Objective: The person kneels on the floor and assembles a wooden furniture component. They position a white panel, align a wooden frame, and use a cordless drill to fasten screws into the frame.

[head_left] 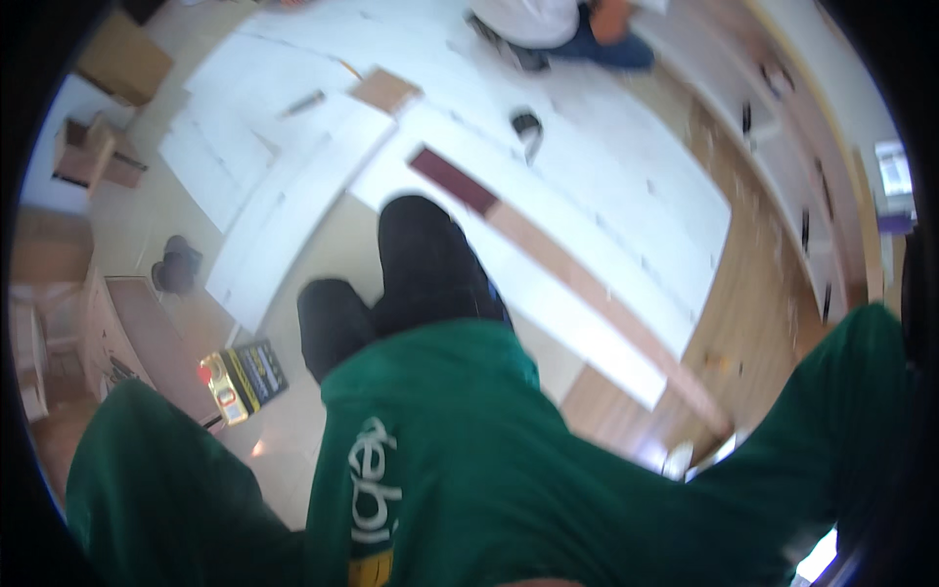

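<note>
I look down my own body: a green sweatshirt (460,440) and black trousers (421,274) fill the lower middle. My left sleeve (147,479) hangs at the lower left and my right sleeve (851,411) at the right; neither hand shows. In front of my legs a long wooden plank (597,293) with a dark red end lies slantwise on white underlay sheets (587,176). A small dark tape roll (526,125) rests on the sheets further off.
A yellow and black box (243,380) lies on the floor by my left leg, beside a wooden board (147,342). Cardboard boxes (122,59) stand at the far left. Another person (558,29) kneels at the top. Laid wooden flooring (763,284) runs along the right.
</note>
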A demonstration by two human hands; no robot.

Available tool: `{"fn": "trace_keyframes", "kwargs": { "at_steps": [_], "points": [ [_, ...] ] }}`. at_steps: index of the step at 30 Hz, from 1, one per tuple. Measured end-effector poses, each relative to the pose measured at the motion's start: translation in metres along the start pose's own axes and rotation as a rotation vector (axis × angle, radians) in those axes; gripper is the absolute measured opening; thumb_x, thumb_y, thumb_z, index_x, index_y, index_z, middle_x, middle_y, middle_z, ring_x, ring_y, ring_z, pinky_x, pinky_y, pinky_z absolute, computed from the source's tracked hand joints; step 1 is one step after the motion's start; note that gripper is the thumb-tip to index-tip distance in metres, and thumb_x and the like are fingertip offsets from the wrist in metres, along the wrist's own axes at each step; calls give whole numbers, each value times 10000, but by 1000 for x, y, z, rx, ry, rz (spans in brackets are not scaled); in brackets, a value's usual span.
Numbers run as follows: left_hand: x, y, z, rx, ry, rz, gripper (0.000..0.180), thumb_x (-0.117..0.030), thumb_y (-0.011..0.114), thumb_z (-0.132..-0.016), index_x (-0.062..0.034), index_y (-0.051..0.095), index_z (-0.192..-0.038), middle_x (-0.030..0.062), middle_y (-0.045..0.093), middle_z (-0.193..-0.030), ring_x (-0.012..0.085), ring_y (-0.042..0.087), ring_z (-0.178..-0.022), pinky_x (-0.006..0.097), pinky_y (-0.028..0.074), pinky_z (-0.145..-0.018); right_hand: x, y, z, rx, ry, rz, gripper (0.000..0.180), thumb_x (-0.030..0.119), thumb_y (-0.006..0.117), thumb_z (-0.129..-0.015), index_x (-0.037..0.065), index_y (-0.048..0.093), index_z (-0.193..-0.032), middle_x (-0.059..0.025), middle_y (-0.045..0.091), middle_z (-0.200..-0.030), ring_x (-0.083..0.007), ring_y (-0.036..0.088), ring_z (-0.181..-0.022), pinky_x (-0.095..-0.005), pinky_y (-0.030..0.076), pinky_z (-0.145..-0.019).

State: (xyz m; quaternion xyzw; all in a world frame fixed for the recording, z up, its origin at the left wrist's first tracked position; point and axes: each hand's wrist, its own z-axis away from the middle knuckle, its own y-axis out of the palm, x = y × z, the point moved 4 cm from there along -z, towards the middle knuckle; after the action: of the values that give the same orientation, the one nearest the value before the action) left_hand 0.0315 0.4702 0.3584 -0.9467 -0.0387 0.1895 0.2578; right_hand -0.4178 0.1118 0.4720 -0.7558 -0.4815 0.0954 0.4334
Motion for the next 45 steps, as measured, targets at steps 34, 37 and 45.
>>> {"fn": "trace_keyframes", "kwargs": {
  "at_steps": [34, 37, 45],
  "points": [
    [271, -7, 308, 138, -354, -405, 682, -600, 691, -795, 6, 661, -1107, 227, 657, -1042, 397, 617, -967, 511, 488, -893, 114, 359, 156, 296, 303, -490, 428, 356, 671, -826, 58, 635, -1131, -170, 614, -1161, -321, 585, -1109, -446, 429, -969],
    [267, 13, 334, 223, -578, -530, 658, -590, 652, -823, -9, 649, -1133, 215, 658, -1060, 377, 623, -978, 495, 495, -882, 94, 432, 195, 801, 259, -344, 364, 262, 723, -750, 49, 650, -1037, -191, 614, -1152, -361, 590, -1070, -538, 419, -893],
    [289, 13, 416, 470, -971, -780, 601, -563, 549, -898, -50, 616, -1203, 181, 663, -1107, 324, 637, -1006, 453, 515, -852, 93, 477, 185, 893, 206, -165, 339, 216, 707, -715, 19, 666, -988, -209, 626, -1076, -380, 610, -1003, -527, 457, -875]
  ]
}}
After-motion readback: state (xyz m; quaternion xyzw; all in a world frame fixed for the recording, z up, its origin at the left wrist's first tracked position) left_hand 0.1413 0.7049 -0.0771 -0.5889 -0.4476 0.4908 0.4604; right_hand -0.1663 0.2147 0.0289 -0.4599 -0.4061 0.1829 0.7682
